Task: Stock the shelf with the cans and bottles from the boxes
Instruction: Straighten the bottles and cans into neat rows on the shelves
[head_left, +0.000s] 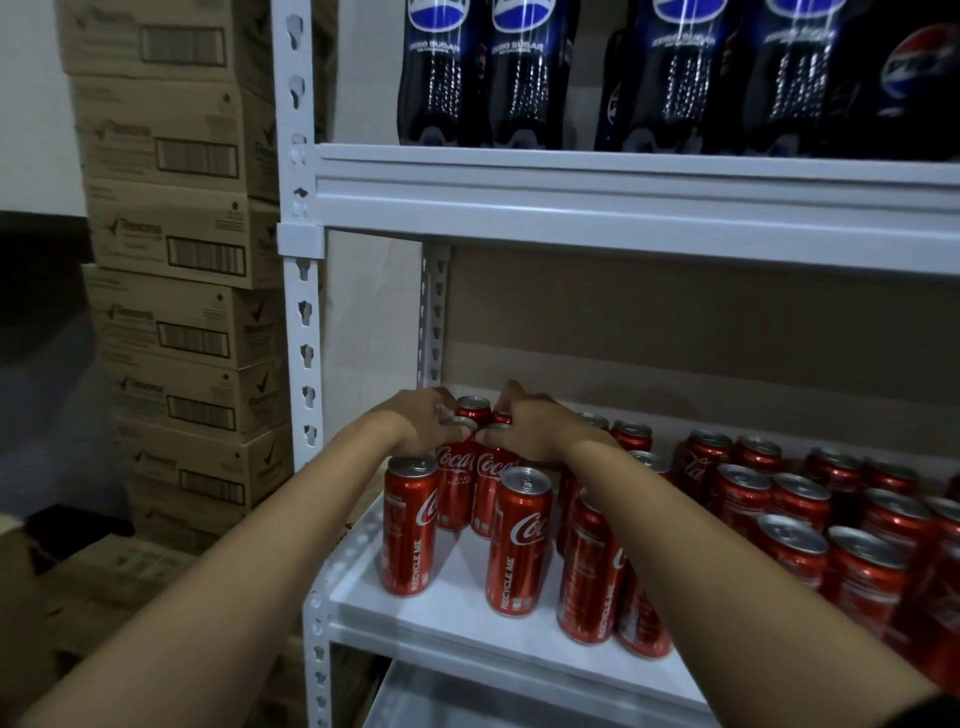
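Both hands (470, 423) grip rear cans (474, 410); front cans (410, 525) crowd them

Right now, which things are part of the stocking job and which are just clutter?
In the job: red cans, white shelf, left hand, right hand, each gripping can tops at the back; dark bottles above.
Lying about: stacked cartons beside the rack.
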